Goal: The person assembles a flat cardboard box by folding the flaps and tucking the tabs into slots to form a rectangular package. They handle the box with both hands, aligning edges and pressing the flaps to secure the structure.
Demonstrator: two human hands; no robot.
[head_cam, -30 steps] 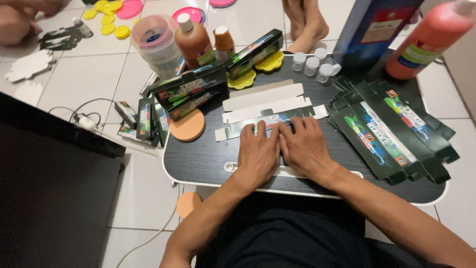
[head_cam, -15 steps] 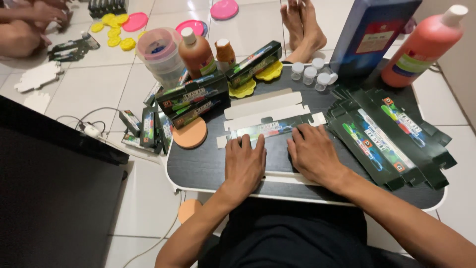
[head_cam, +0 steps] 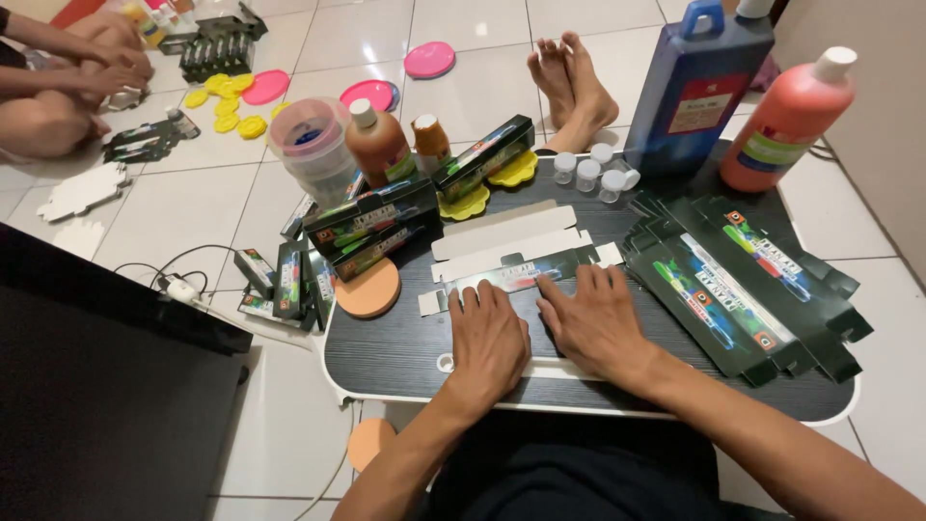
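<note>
I see both hands flat, fingers spread, left hand [head_cam: 490,340] and right hand [head_cam: 596,323] pressing an unfolded carton [head_cam: 511,275] on a black lap table [head_cam: 405,352], stack of flat cartons [head_cam: 733,285] right, bottles behind, white tile floor [head_cam: 174,222], someone's bare feet [head_cam: 571,77] beyond.

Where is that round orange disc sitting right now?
In the head view, the round orange disc lies at the left edge of the dark tray table, just below the stacked green cartons and left of the person's left hand.
</note>
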